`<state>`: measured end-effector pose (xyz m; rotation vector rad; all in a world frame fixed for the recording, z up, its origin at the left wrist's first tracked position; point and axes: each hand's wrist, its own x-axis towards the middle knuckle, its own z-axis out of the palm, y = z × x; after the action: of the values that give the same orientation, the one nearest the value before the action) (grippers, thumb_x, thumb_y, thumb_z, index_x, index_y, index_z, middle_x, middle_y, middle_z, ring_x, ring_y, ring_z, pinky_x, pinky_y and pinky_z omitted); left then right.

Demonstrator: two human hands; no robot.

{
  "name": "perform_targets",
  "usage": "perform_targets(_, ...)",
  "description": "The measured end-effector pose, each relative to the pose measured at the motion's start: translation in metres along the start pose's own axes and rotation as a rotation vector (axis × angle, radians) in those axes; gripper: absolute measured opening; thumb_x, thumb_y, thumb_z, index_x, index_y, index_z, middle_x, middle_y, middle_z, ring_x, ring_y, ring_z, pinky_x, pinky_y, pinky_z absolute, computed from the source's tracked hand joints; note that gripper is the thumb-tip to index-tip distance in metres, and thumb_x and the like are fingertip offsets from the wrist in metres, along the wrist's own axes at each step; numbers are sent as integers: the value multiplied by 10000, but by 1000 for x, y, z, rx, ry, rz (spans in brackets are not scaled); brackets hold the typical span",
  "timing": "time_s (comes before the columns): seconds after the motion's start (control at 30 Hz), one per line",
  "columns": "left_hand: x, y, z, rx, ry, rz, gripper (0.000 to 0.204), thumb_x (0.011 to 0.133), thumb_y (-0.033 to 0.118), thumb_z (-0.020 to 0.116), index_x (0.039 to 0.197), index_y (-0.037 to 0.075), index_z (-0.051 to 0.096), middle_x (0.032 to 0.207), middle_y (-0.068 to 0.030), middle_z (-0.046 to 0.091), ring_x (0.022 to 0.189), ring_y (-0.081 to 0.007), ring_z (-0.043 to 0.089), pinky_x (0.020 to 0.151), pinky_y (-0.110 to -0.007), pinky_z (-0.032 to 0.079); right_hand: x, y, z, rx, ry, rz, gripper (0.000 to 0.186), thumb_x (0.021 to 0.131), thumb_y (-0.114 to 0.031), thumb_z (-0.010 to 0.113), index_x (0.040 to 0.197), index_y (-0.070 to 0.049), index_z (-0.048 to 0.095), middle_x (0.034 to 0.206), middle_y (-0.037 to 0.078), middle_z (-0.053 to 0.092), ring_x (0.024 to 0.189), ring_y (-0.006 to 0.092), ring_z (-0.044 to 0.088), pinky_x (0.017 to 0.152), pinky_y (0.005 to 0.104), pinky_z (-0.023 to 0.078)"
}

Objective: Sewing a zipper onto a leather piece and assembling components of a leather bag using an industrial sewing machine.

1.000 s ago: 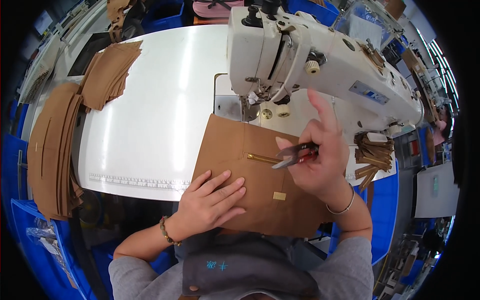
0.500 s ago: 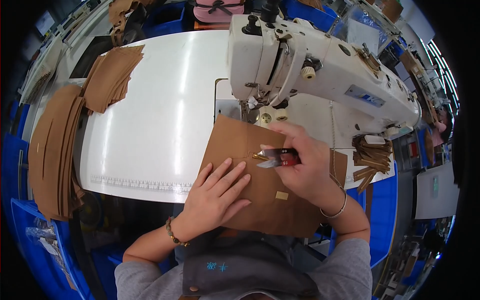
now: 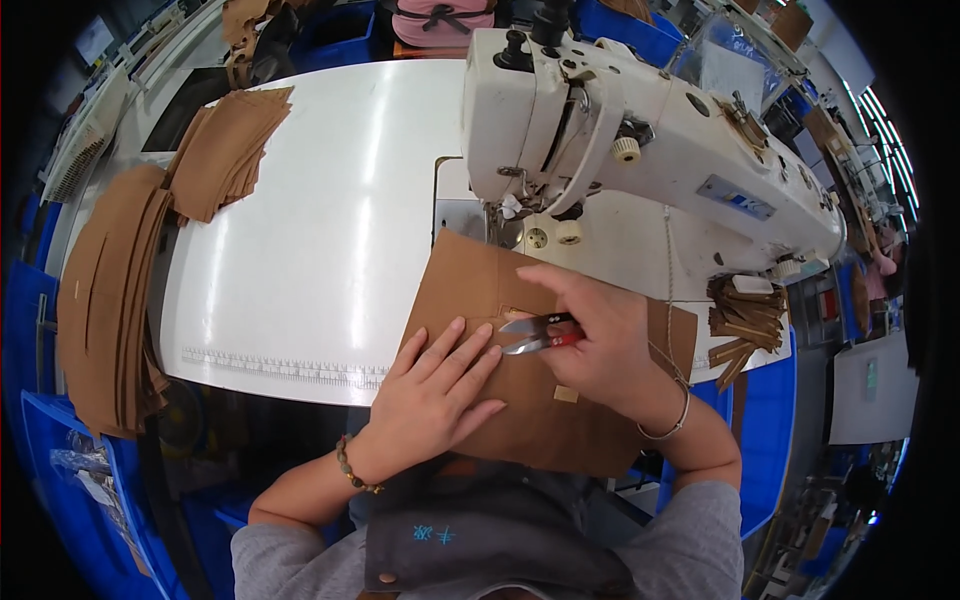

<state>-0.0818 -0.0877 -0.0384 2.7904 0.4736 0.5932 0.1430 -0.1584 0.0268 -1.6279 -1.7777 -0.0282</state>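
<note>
A brown panel (image 3: 520, 420) lies at the white sewing machine (image 3: 640, 150), partly over the table's front edge. It bears a small pale yellow rectangle (image 3: 565, 394); the zip opening above that is mostly covered. My left hand (image 3: 430, 400) rests flat on the panel with its fingers spread. My right hand (image 3: 610, 345) grips thread snips (image 3: 526, 340) with black and red handles, index finger stretched out; their blades point left over the zip opening, just right of my left fingertips. The machine's needle area stands behind the panel's top edge.
Stacks of brown pieces (image 3: 112, 300) lie at the table's (image 3: 300, 230) left. A bundle of zips (image 3: 745, 320) sits at the right. Blue bins (image 3: 760, 440) flank the table. A pink item (image 3: 440, 20) is at the back. A person in pink (image 3: 882, 258) is far right.
My right hand has come down and leftward with the snips, whose blades now point toward my left hand. My left hand has shifted slightly forward and right.
</note>
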Motion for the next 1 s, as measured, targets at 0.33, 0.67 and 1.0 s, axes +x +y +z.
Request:
perform_targets(0.33,-30,9,-7,18,-60,-22,645,893,445,784,1447,147,638,1526,-70,599,1448,-294,519,1212,-485,344,-13,33,-7,-323,-260,-42,288,926,-161,724,1172,-79,598,986,92,641,800,299,670,663,431,540)
perform_targets(0.67,-34,7,-3,22,-25,-18,658,870,450,796,1443,163,647,1517,-57,610,1442,-296,525,1200,-490,349,-21,47,27,-246,-337,-216,277,932,-200,707,1171,-98,612,942,83,643,754,289,668,617,414,529)
perform_targets(1.0,-39,8,0,54,-6,-16,636,871,439,800,1432,178,657,1506,-42,621,1437,-285,531,1211,-476,332,7,73,32,-361,-294,-139,165,994,-201,619,1101,-77,595,935,79,655,812,290,689,615,430,555)
